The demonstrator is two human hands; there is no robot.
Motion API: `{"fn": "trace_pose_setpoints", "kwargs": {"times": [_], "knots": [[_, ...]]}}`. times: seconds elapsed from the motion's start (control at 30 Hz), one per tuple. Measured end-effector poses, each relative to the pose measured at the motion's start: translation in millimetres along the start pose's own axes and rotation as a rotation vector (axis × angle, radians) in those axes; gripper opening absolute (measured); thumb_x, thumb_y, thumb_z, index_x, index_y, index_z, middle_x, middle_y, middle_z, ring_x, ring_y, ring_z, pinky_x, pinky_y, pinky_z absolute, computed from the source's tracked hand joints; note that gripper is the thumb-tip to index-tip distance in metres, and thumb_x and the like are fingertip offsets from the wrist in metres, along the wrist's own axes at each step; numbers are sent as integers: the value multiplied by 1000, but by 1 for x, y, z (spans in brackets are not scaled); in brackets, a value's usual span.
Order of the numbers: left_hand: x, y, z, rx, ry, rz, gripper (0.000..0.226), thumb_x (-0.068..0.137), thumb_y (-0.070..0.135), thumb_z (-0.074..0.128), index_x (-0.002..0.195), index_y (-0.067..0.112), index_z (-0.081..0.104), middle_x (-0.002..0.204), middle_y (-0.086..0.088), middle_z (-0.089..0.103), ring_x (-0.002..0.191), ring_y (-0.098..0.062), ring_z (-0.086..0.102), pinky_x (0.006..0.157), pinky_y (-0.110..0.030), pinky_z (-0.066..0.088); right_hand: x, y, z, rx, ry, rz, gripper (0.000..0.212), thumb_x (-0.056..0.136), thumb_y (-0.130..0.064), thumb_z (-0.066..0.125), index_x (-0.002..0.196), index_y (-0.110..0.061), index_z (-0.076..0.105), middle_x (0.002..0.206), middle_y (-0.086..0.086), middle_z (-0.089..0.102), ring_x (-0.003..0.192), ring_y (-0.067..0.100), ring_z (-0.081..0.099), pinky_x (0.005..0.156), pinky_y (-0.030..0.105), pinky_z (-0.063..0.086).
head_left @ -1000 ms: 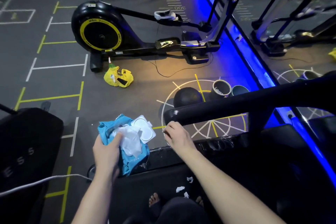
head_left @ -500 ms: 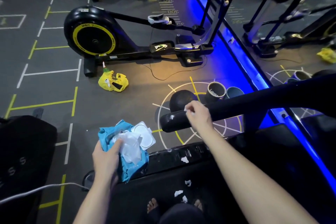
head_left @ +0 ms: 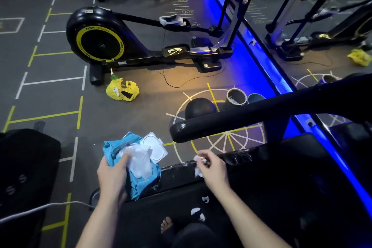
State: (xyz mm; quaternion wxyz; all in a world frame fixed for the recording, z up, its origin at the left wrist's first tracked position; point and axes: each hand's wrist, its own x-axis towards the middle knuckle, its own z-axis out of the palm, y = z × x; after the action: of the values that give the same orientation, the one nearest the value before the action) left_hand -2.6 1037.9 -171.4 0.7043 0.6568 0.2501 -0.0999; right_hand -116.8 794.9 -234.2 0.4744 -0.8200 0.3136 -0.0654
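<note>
tissue wad (head_left: 199, 159) in right hand (head_left: 211, 167)

The wipes pack (head_left: 141, 184) is soft blue plastic film, crinkled and faintly shiny, with a stiff, smooth white plastic lid (head_left: 155, 146). The wipe (head_left: 141, 162) sticking out of it looks like thin white nonwoven cloth, crumpled. The small wad (head_left: 198, 158) looks the same, balled up. The black handrail (head_left: 241, 121) is glossy, with sheen at its end. The floor (head_left: 120, 123) is matt, grainy grey rubber with painted lines. The yellow bag (head_left: 113, 91) is thin, shiny plastic.
</note>
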Motion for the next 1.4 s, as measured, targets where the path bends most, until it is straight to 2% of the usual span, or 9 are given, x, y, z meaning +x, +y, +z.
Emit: {"fn": "trace_pose_setpoints", "kwargs": {"times": [0.17,0.37,0.5,0.63,0.77,0.9,0.97,1.1,1.4], "knots": [[-22,-9,18,37,-40,-19,25,93,8,75,117,16,73,114,-9,78,100,-28,74,92,-47,60,-26,58,-61,-80,130,227,19,82,-17,81,77,-31,70,73,-11,70,66,7,63,68,30,52],[-61,-22,55,127,-147,-37,24,90,11,75,114,16,74,111,-10,79,96,-29,74,93,-53,60,-60,90,-106,-119,67,292,12,85,-23,81,94,-19,75,70,-11,65,58,-6,59,57,6,41],[-85,-34,74,171,-247,-13,19,93,9,72,112,14,73,105,-8,78,90,-24,71,85,-43,59,-77,93,-124,-212,25,249,21,90,-26,74,109,-19,76,105,-5,73,79,2,63,67,4,42],[-102,-44,89,213,-340,-6,14,95,10,72,107,16,74,104,-11,79,87,-24,71,84,-44,59,-86,40,-132,19,201,31,4,89,-22,76,90,-25,79,90,-12,74,79,2,68,70,15,50],[-118,-42,101,256,-436,12,11,96,7,71,104,15,74,98,-9,80,84,-21,72,79,-40,61,-92,-24,-132,59,213,-259,12,89,-23,77,101,-24,77,90,-15,68,77,3,64,71,15,50],[-134,-38,104,277,-517,47,12,97,7,73,109,10,73,98,-10,81,86,-24,75,70,-32,62,-89,-44,-136,-55,-35,-174,35,89,-33,75,124,-31,69,106,-17,56,88,1,56,79,15,47],[-137,-36,103,291,-541,59,14,96,9,76,110,10,74,100,-11,81,94,-32,77,77,-39,63,-89,-43,-135,-124,-81,-145,23,88,-31,75,111,-27,73,106,-16,53,85,0,56,81,23,50],[-139,-27,103,302,-615,44,21,93,14,81,112,10,74,102,-10,81,96,-34,77,79,-44,64,-89,-41,-134,46,94,-91,9,86,-17,76,82,-22,70,92,-9,61,74,9,63,73,30,54],[-135,-20,107,250,-726,-21,40,82,19,89,118,11,72,107,-10,81,98,-35,79,88,-51,64,-78,-51,-134,425,308,28,13,97,-37,60,95,-25,56,91,1,71,89,20,70,78,39,56]]}}
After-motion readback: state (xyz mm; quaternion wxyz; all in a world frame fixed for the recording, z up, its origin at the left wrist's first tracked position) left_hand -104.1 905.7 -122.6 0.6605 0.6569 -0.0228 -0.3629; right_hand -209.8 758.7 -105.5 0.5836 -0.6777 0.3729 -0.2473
